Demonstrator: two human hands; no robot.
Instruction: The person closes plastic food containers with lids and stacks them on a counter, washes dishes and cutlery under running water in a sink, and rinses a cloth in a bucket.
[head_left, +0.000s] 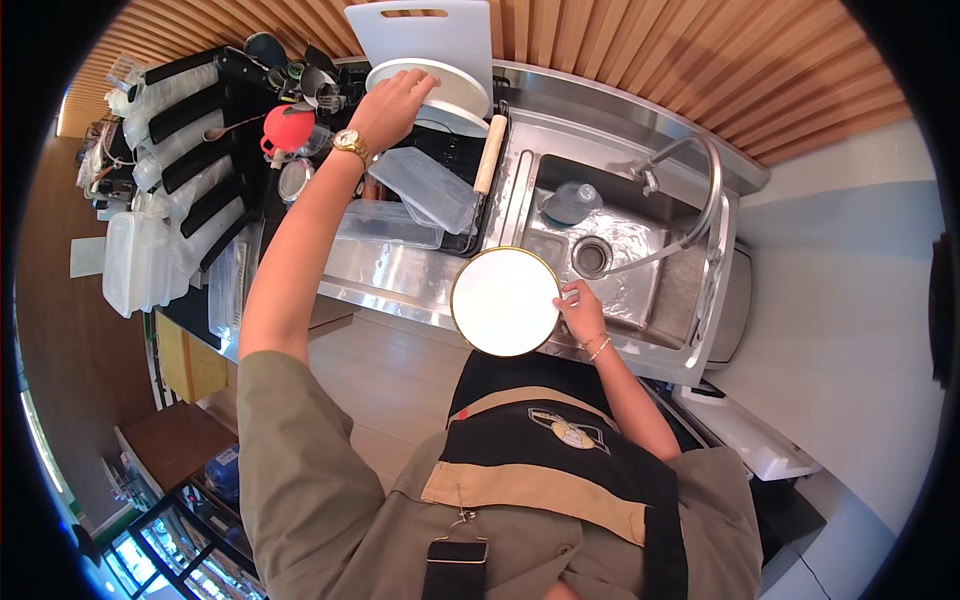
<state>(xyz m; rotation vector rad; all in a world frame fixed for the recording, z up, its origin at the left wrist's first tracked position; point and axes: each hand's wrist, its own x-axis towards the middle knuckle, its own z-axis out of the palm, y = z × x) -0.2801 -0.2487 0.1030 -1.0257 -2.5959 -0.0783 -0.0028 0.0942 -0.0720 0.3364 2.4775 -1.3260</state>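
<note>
A round white plate with a gold rim (506, 301) is held at its right edge by my right hand (582, 309), over the front edge of the steel counter. My left hand (394, 105) reaches to the back, at the upper part of a white plate (457, 81) standing in a black dish rack (480, 232). Whether its fingers grip that plate cannot be told. Another white plate (453, 116) stands in front of it, and a white cutting board (420, 34) leans behind. Clear plastic containers (427, 184) lie in the rack below.
Right of the rack is a steel sink (645, 300) with a clear bottle (571, 204) and a curved faucet (712, 180). A wooden rolling pin (490, 154) lies on the rack's right edge. Utensils, a red cup (288, 129) and a black lid organizer (187, 172) stand left.
</note>
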